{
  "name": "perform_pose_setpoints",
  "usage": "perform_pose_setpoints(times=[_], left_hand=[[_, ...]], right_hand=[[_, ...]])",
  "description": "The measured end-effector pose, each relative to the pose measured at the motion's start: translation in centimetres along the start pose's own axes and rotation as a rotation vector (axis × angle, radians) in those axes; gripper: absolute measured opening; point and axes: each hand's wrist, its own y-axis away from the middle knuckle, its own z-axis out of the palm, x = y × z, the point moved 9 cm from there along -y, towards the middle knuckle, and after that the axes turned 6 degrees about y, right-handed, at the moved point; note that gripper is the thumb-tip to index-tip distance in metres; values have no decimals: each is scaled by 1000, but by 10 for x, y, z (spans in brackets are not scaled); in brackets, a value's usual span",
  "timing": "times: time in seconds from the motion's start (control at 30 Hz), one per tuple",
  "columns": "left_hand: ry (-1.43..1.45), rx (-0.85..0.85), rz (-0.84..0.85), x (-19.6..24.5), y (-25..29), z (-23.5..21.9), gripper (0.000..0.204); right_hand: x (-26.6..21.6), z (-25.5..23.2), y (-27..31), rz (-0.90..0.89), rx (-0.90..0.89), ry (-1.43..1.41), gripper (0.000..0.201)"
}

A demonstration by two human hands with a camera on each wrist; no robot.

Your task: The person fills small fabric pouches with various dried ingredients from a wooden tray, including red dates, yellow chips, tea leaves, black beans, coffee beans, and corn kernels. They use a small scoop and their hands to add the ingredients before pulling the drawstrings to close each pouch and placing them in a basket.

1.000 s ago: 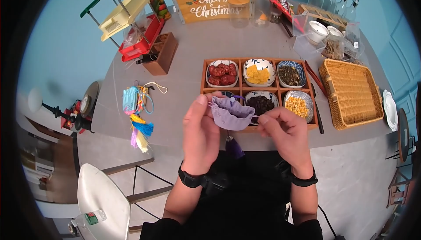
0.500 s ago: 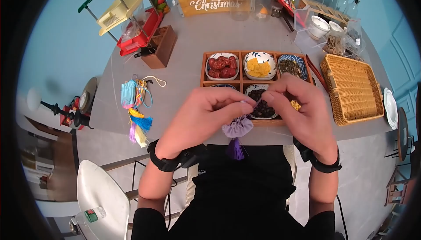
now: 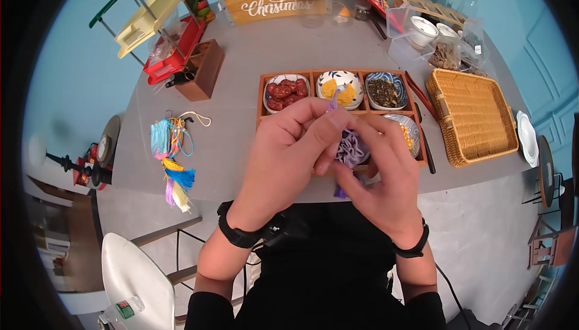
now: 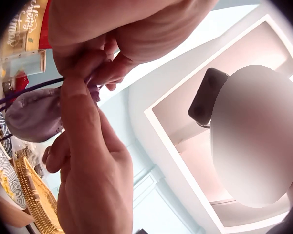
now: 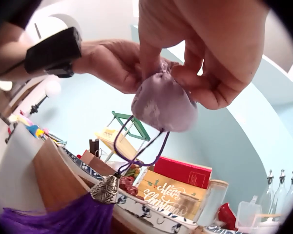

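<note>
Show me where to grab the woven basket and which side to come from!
I'd pinch the near edge of the woven basket, coming from your side of the table. Put your thumb inside and your fingers outside, because its wall stands up all round. Red sticks lie by its left side and a white dish sits by its right, so the near edge looks easiest.

Bright, even indoor light; the wrist views catch pale glare overhead. Edges bow and darken to black, and the nearest hands (image 4: 95, 161) look soft.
</note>
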Motion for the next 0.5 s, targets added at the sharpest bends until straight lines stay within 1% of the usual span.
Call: perform_pose_setpoints(times=[0.07,0.1,0.17,0.2,0.27,0.3,0.37,0.4,0.43,0.47,0.5], left_hand=[[59,-53,34,-1,-1,2,19],[64,-55,34,-2,-3,0,19],[29,-52,130,4,-4,-5,19],[35,-53,127,3,-5,-4,19],[36,-61,78,-1,-3,4,17],[44,-70,75,2,-2,11,17],[-72,-84,49,6,-1,25,12],[-61,-90,48,4,-2,26,12],[-213,-153,186,14,-2,33,8],[-369,-211,326,25,0,39,7],[-513,-312,415,34,0,47,11]], right_hand=[[-6,0,3,-131,37,134,33],[2,4,6,-28,-18,104,29],[4,3,11,-4,-59,110,28],[5,4,13,20,-95,112,26],[4,-4,14,49,-97,118,24],[8,-7,13,82,-118,78,24],[16,-14,12,114,-139,53,24],[21,-13,11,120,-196,-26,25],[25,-11,11,123,-254,-107,26],[29,-15,9,120,-256,-102,26],[30,-13,9,110,-301,-180,29]])
